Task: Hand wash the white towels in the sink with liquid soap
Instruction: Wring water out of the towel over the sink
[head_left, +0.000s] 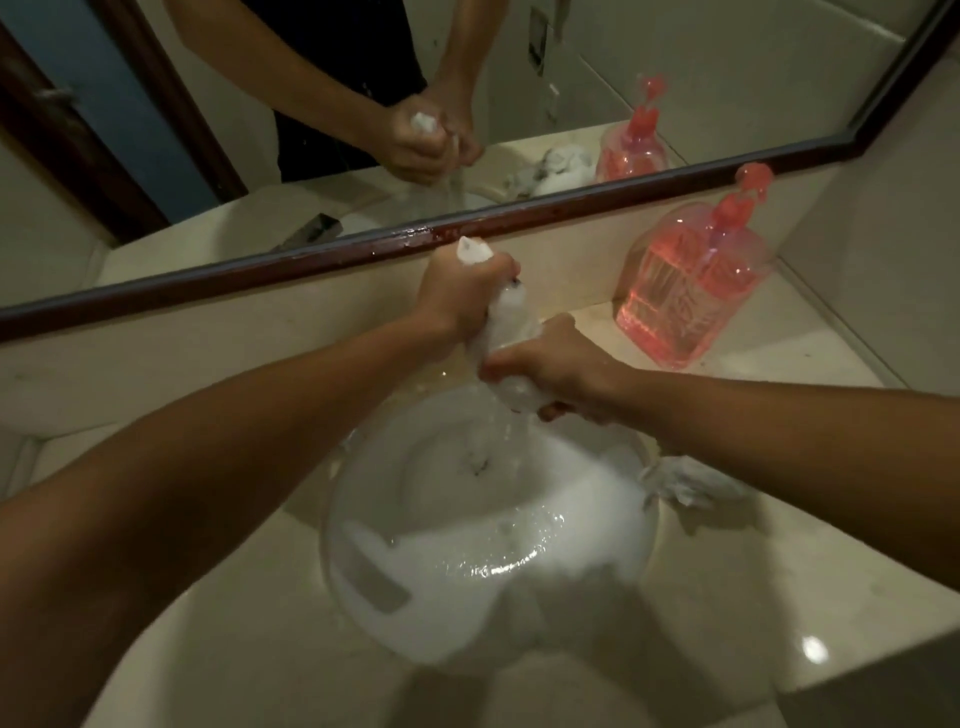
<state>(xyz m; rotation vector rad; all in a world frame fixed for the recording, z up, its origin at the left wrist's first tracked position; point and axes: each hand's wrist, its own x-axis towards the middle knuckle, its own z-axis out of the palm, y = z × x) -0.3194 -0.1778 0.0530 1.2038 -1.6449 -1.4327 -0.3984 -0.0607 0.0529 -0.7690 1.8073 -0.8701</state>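
Obs.: both hands are working over the sink (234, 649), which is sitting in the middle of a cream counter (779, 545).

- The left hand (462, 296) is gripping the upper end of a white towel (506, 312), fingers curled fully round it; a short tip of cloth is sticking out above the fist.
- The right hand (550, 369) is gripping the lower end of the same towel, fingers and thumb wrapped tight. The two fists are sitting just beside each other, with the cloth twisted into a rope between them.
- The towel is being held in the air above the far side of the sink, near the back edge of the counter.
- Water (498, 415) is running off the lower end of the towel into a clear bowl (332, 519) standing inside the sink. The bowl is holding white, foamy water.
- A second white towel (691, 483) is lying crumpled on the counter, touching the right rim of the bowl and partly under the right forearm.
- A pink soap bottle (691, 291) with a pump top is standing upright at the back right corner of the counter, well apart from the hands.
- A dark-framed mirror (363, 254) is running along the back edge, reflecting the hands, the bottle and the loose towel.
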